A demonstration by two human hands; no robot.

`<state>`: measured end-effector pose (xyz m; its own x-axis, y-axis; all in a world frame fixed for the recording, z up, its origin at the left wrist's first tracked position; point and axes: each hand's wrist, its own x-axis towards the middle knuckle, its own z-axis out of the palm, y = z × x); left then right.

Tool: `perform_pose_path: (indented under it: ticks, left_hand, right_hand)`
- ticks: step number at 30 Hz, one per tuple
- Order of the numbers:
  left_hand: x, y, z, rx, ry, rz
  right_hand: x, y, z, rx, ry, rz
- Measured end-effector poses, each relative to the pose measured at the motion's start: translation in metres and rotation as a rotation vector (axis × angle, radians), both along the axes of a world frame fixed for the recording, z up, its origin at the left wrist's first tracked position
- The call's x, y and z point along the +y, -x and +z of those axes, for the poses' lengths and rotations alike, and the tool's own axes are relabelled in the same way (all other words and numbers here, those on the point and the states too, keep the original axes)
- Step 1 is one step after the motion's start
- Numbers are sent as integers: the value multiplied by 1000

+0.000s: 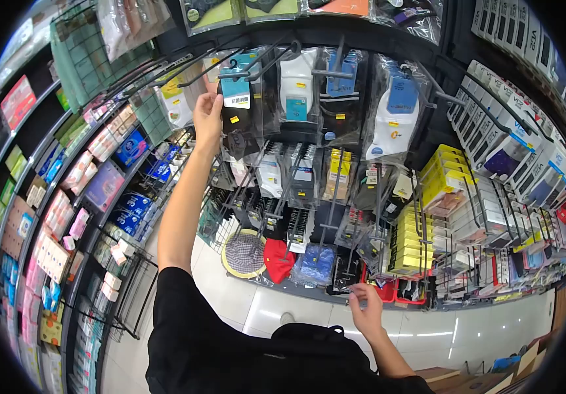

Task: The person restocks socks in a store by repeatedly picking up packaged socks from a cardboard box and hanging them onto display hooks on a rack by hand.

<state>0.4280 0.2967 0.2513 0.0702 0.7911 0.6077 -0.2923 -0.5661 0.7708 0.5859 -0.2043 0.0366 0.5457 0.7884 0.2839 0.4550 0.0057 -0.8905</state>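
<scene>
Up goes the left hand, fingertips right at the left edge of a dark sock pack on the display; whether they pinch it, I can't tell. The pack lies just right of those fingers, its top crossed by metal hooks, its dark lower end hard to make out. It hangs upright, long axis near vertical, blue card uppermost. Down low, the right hand curls loosely, its grip unclear.
</scene>
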Motion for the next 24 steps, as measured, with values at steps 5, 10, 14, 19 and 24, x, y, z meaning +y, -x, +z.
perform_pose_path:
  ticks: [5, 10, 14, 19, 24]
  left_hand:
    - [-19, 23, 5, -85, 53, 15]
    - [-5, 34, 1, -182, 92, -110]
    - [7, 23, -7, -256, 104, -194]
    - [24, 1, 0, -167, 185, -136]
    - [70, -40, -2, -71, 92, -6]
  right_hand:
    - [-16, -15, -6, 11, 50, 17]
    - [-4, -3, -6, 26, 27, 26]
    - [13, 12, -8, 45, 38, 70]
    - [31, 25, -7, 36, 48, 92]
    - [40, 28, -9, 39, 53, 53]
